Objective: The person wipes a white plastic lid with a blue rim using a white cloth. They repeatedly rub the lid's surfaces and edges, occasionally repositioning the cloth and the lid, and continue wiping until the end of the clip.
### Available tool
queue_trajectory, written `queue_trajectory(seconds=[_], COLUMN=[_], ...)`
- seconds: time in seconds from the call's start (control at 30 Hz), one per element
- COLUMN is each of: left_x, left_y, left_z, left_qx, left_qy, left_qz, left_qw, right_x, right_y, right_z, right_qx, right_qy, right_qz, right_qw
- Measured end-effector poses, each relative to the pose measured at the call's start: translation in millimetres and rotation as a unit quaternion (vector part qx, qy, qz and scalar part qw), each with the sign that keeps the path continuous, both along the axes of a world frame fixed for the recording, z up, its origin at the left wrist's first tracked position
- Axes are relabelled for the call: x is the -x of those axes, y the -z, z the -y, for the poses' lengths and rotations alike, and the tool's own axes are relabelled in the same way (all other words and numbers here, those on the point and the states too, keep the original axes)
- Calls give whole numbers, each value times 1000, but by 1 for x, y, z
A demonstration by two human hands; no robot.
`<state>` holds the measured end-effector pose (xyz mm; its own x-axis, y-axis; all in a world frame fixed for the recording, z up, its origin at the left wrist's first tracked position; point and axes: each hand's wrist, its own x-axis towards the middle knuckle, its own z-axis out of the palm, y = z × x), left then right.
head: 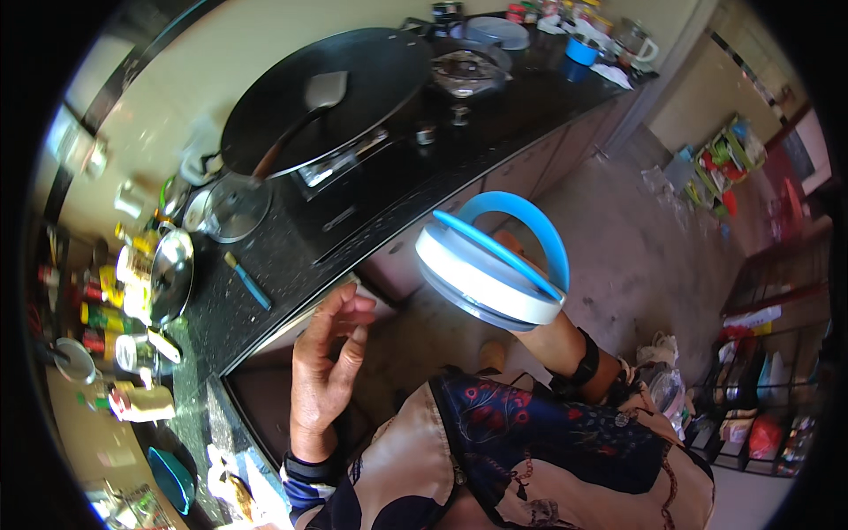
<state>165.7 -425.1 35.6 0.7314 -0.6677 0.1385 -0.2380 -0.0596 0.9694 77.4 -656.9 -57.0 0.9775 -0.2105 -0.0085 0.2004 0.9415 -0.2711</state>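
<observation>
A round white lid with a blue handle and a grey rim (pixel 487 275) is held up tilted in my right hand (pixel 523 255), whose fingers are mostly hidden behind it. To its left my left hand (pixel 328 371) is raised with nothing in it, fingers curled and apart from the thumb. Beyond them a large black wok (pixel 371 86) sits over the gas stove, a spatula with a wooden handle (pixel 291 142) resting in it. A glass lid (pixel 238 209) lies left of the wok. A brush with a blue handle (pixel 252 285) lies on the black counter (pixel 298 245).
Bottles and jars (pixel 132 298) crowd the counter's left side beside a metal lid (pixel 172 275). A teal bowl (pixel 171 480) stands at lower left. A second burner (pixel 467 69) and a blue pot (pixel 582 50) are at the back right. A wire rack (pixel 748 397) stands at right.
</observation>
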Motion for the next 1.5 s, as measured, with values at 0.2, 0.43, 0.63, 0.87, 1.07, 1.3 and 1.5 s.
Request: queue_trajectory(seconds=[0.2,0.43,0.63,0.87,1.07,1.3,1.5], left_x=[40,78,50,40,20,20,25], left_y=[-15,9,25,50,46,43,69], left_z=[158,280,363,468,564,670,797], left_qx=[92,12,-20,4,46,73,118], left_qy=[138,318,426,437,464,532,488], left_qz=[44,16,131,56,40,52,131], left_qw=[985,948,895,898,884,842,855], right_x=[44,128,158,139,112,116,157], right_y=[5,-2,0,-4,-23,-15,19], right_z=[108,196,250,329,410,493,628], right_qx=[-35,109,271,423,491,475,281], right_qy=[69,312,417,427,435,436,519], right_qz=[39,-83,-268,-369,-416,-479,-380], right_qw=[996,940,825,709,629,596,712])
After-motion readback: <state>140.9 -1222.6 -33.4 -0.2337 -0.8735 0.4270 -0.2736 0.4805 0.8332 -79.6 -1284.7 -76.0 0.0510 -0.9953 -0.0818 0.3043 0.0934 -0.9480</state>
